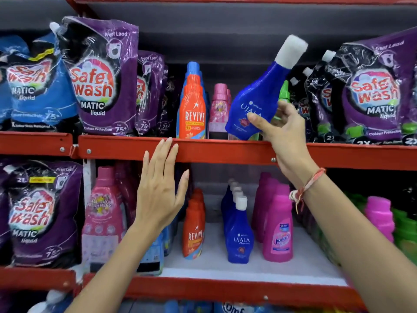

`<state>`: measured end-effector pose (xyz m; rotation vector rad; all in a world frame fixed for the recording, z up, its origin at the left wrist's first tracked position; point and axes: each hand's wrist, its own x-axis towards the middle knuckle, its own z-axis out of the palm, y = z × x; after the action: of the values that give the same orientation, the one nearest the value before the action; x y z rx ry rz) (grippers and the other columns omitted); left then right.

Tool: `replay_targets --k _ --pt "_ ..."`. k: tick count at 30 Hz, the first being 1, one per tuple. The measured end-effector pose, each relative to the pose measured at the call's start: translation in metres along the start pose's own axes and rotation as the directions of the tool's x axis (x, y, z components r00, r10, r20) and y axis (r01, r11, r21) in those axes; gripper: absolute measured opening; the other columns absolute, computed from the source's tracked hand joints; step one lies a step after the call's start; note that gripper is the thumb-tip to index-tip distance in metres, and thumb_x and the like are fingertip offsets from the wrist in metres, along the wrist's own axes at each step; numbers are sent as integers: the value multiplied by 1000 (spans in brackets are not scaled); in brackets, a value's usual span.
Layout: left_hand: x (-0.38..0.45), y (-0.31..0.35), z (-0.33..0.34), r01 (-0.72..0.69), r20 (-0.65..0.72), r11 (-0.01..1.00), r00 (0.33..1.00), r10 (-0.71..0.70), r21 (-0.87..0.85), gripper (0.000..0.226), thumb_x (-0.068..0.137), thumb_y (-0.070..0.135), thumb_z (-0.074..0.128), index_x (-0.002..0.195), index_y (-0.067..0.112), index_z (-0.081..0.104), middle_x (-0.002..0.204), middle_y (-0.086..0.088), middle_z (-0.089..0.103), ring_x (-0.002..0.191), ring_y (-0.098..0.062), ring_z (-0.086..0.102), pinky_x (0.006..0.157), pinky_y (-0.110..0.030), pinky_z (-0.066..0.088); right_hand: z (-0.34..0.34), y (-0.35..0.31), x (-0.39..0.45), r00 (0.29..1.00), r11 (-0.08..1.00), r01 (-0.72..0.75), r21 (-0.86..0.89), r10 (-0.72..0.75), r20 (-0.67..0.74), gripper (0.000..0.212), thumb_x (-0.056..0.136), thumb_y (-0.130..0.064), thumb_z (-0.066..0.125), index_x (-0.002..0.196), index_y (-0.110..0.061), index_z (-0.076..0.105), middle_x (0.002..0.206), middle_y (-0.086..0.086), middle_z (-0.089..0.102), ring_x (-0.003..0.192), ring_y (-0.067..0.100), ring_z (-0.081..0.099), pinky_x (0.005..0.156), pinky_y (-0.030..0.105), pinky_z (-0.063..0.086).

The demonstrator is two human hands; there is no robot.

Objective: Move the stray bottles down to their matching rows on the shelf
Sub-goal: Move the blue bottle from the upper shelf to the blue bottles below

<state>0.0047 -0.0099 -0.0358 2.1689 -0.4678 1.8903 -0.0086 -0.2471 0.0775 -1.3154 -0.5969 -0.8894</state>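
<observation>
My right hand [281, 129] grips a blue Ujala bottle [257, 98] with a white cap, tilted to the right, just above the upper shelf's red front rail [225, 150]. An orange Revive bottle [193, 109] and a pink bottle [220, 109] stand upright to its left on the upper shelf; a green-capped bottle [283, 93] is partly hidden behind my hand. On the lower shelf stand rows of orange Revive [194, 231], blue Ujala [239, 236] and pink Vanish bottles [278, 231]. My left hand [160, 193] is open, fingertips resting on the red rail.
Purple and blue Safewash pouches [99, 82] fill the upper shelf on both sides of the bottles. More purple pouches [42, 213] and a tall pink bottle [106, 213] stand lower left. Magenta and green bottles [381, 215] stand lower right. The white lower shelf board [248, 269] shows in front of the rows.
</observation>
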Motion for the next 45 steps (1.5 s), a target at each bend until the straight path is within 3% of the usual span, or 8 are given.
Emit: replay_targets --k 6,13,17,21,26,30,36,45 --pt "-29 8 -5 11 27 1000 1000 -11 -17 54 100 30 42 146 2 35 155 -13 34 147 -24 26 120 -49 18 -11 -15 -31 998 997 48 59 -50 38 37 76 -16 80 105 -21 58 108 -2 69 99 15 68 90 41 57" --pt "-75 12 1 66 127 998 990 -63 -20 54 99 31 43 144 2 38 153 -13 38 145 -24 29 120 -48 18 -22 5 -83 990 991 -112 74 105 90 40 77 -8 77 112 -11 57 104 -1 70 93 10 67 78 29 58" --pt "-112 13 5 99 225 995 970 -91 -25 54 98 30 45 145 3 37 154 -11 37 146 -23 27 121 -48 17 -35 29 -112 974 979 -203 23 199 113 42 75 -7 78 111 -12 58 105 0 71 93 9 68 85 31 57" --pt "-152 15 9 134 318 991 940 -123 -12 55 99 33 43 145 4 37 155 -10 36 146 -21 26 121 -45 16 -50 56 -143 956 964 -257 -63 264 129 49 74 0 77 118 0 55 105 6 70 89 8 67 81 20 54" --pt "-185 15 17 172 420 985 893 -161 13 56 99 36 38 145 4 37 152 -12 39 145 -23 29 121 -45 17 -63 96 -170 932 930 -323 -174 345 113 51 70 -4 81 116 -4 58 107 11 70 89 13 66 82 29 54" --pt "-199 15 20 186 466 982 866 -184 42 57 98 36 37 143 2 39 149 -15 43 142 -26 33 120 -43 16 -75 131 -185 915 891 -357 -281 394 86 47 68 -15 86 107 -22 61 109 5 71 94 18 67 85 39 55" --pt "-216 12 27 188 568 977 795 -214 105 61 100 43 27 140 0 44 143 -15 50 137 -28 41 119 -42 13 -78 156 -199 887 798 -421 -432 462 -11 50 67 -19 86 108 -14 58 99 -6 65 90 6 61 68 5 49" --pt "-228 10 30 148 564 981 803 -194 127 62 101 47 28 135 1 51 135 -14 57 130 -28 49 117 -47 23 -76 166 -200 874 748 -417 -516 486 0 53 69 -29 85 112 -13 57 102 -5 65 89 -5 57 68 8 50"
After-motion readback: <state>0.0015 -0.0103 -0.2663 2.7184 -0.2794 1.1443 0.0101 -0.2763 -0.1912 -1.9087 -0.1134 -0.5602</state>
